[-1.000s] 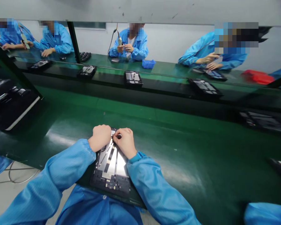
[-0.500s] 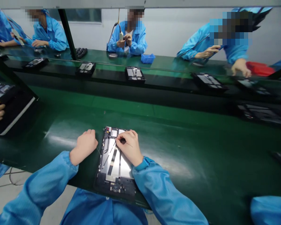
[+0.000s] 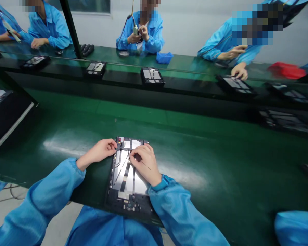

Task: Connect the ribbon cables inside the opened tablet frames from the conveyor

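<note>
An opened tablet (image 3: 119,179) lies in front of me near the table edge, its silver plate, dark ribbon cables and small boards exposed. My right hand (image 3: 146,164) rests over its upper middle, thumb and index finger pinched together. A thin dark wire (image 3: 146,166) sticks out of that grip across the palm. At the tablet's upper left edge is my left hand (image 3: 102,150), fingers curled and pinched by the corner. What the left fingertips hold, if anything, is hidden.
The green table (image 3: 207,147) spreads around the tablet. Beyond it, a dark conveyor (image 3: 128,80) carries several opened tablets. Co-workers in blue sit behind, with a blue bin (image 3: 164,58) and a red bin (image 3: 287,70). A dark case (image 3: 10,116) stands at left.
My left hand has moved right, onto the tablet's upper left edge, its fingers now pinched there. The right hand keeps its pinch. A co-worker's hand at right has shifted left onto a conveyor tablet.
</note>
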`<state>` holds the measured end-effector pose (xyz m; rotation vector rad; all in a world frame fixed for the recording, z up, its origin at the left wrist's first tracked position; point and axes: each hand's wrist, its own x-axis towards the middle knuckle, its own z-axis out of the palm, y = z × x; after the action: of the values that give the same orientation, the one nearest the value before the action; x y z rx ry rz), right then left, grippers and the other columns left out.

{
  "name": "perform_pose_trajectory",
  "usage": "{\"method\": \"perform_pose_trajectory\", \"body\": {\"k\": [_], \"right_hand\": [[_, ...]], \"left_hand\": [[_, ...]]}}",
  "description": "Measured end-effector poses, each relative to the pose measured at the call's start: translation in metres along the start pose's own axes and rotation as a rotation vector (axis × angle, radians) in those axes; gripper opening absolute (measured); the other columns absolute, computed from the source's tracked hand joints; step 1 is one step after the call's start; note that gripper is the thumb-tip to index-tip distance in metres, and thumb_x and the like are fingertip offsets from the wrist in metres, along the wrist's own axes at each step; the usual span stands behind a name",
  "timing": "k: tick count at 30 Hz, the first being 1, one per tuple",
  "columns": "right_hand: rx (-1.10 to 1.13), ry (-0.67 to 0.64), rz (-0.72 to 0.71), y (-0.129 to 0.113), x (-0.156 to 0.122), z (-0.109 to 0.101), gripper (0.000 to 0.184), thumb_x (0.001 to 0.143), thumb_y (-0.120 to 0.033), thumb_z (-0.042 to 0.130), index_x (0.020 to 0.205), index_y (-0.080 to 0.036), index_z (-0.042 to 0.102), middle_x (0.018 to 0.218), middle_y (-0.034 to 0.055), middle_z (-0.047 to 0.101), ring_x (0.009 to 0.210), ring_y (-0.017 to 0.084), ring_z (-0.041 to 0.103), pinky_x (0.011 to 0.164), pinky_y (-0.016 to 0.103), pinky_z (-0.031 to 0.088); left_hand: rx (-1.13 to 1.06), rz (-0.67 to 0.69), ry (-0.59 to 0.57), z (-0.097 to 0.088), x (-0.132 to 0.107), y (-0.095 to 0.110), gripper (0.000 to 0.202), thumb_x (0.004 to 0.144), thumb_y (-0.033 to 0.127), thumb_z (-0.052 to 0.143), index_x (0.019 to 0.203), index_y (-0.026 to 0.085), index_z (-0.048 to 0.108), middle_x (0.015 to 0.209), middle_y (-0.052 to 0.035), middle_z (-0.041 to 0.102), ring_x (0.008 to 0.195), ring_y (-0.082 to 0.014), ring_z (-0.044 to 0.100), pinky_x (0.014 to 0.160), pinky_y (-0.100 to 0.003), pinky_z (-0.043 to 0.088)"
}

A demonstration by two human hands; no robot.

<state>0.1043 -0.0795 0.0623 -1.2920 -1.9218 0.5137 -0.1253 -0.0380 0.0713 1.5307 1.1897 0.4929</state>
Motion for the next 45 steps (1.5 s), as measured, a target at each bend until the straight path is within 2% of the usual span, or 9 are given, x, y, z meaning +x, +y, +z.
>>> {"method": "perform_pose_trajectory", "body": {"k": [5, 12, 20, 25, 28, 32, 34, 39, 45], "right_hand": [[0.009, -0.002, 0.002, 0.0, 0.0, 0.001, 0.013, 0.078, -0.013, 0.061, 0.073, -0.024, 0.064, 0.073, -0.0021, 0.066, 0.083, 0.019, 0.06, 0.104, 0.042, 0.031], [0.012, -0.015, 0.024, 0.0, -0.001, 0.0, 0.012, 0.079, -0.014, 0.061, 0.074, -0.024, 0.065, 0.073, -0.0019, 0.066, 0.084, 0.019, 0.059, 0.105, 0.043, 0.03], [0.034, -0.017, 0.001, -0.001, 0.0, 0.0, 0.013, 0.079, -0.013, 0.06, 0.074, -0.024, 0.065, 0.07, -0.0024, 0.065, 0.083, 0.018, 0.059, 0.106, 0.042, 0.03], [0.056, -0.045, -0.041, 0.0, 0.001, -0.002, 0.012, 0.078, -0.013, 0.062, 0.076, -0.024, 0.066, 0.073, -0.0018, 0.067, 0.083, 0.019, 0.06, 0.106, 0.045, 0.028], [0.098, -0.069, -0.062, 0.002, 0.002, -0.003, 0.013, 0.075, -0.012, 0.062, 0.077, -0.024, 0.065, 0.072, -0.0025, 0.068, 0.084, 0.019, 0.061, 0.108, 0.046, 0.026], [0.139, -0.081, -0.081, 0.004, 0.003, -0.004, 0.015, 0.074, -0.011, 0.062, 0.079, -0.025, 0.064, 0.067, -0.0041, 0.067, 0.085, 0.02, 0.063, 0.109, 0.048, 0.024], [0.148, -0.077, -0.091, 0.005, 0.003, -0.004, 0.016, 0.073, -0.01, 0.061, 0.079, -0.025, 0.064, 0.066, -0.0043, 0.066, 0.085, 0.02, 0.063, 0.11, 0.048, 0.025], [0.171, -0.061, -0.104, 0.006, 0.002, -0.004, 0.019, 0.072, -0.009, 0.06, 0.079, -0.025, 0.064, 0.065, -0.0048, 0.065, 0.085, 0.019, 0.063, 0.111, 0.048, 0.025], [0.322, -0.012, -0.022, 0.006, 0.003, -0.006, 0.017, 0.072, -0.01, 0.062, 0.079, -0.024, 0.064, 0.066, -0.0055, 0.066, 0.079, 0.017, 0.064, 0.111, 0.047, 0.027]], "left_hand": [[-0.099, -0.056, -0.075, -0.006, 0.004, 0.004, 0.019, 0.073, 0.023, 0.067, 0.09, 0.015, 0.06, 0.066, 0.0038, 0.054, 0.063, -0.01, 0.052, 0.061, -0.022, 0.04], [-0.149, -0.108, -0.075, -0.007, 0.006, 0.006, 0.02, 0.07, 0.02, 0.069, 0.086, 0.014, 0.059, 0.063, 0.0039, 0.056, 0.061, -0.0097, 0.053, 0.06, -0.022, 0.039], [-0.272, -0.113, 0.046, 0.006, -0.001, 0.001, 0.019, 0.072, 0.022, 0.069, 0.083, 0.015, 0.055, 0.068, 0.0044, 0.055, 0.06, -0.0079, 0.052, 0.06, -0.021, 0.039], [-0.291, -0.126, 0.1, 0.011, 0.001, 0.004, 0.018, 0.066, 0.02, 0.067, 0.078, 0.016, 0.054, 0.067, 0.0054, 0.053, 0.056, -0.0074, 0.05, 0.056, -0.021, 0.038], [-0.159, -0.124, 0.044, 0.005, 0.008, 0.009, 0.012, 0.063, 0.017, 0.063, 0.074, 0.016, 0.057, 0.062, 0.005, 0.053, 0.055, -0.0086, 0.049, 0.055, -0.021, 0.036], [0.15, -0.087, -0.08, -0.009, 0.018, 0.021, 0.011, 0.066, 0.017, 0.06, 0.076, 0.016, 0.064, 0.067, 0.0016, 0.061, 0.062, -0.012, 0.055, 0.058, -0.022, 0.039], [0.324, -0.064, -0.097, -0.013, 0.021, 0.031, 0.011, 0.068, 0.017, 0.059, 0.076, 0.017, 0.067, 0.07, 0.0008, 0.065, 0.064, -0.0134, 0.058, 0.059, -0.022, 0.039], [0.743, 0.007, -0.09, -0.011, 0.025, 0.059, 0.015, 0.071, 0.011, 0.055, 0.066, 0.018, 0.068, 0.067, -0.0001, 0.068, 0.062, -0.0137, 0.059, 0.06, -0.024, 0.036], [0.971, 0.158, -0.239, -0.009, 0.036, 0.07, 0.02, 0.074, 0.01, 0.052, 0.068, 0.02, 0.069, 0.069, -0.0024, 0.069, 0.063, -0.0158, 0.059, 0.062, -0.024, 0.036]]}}
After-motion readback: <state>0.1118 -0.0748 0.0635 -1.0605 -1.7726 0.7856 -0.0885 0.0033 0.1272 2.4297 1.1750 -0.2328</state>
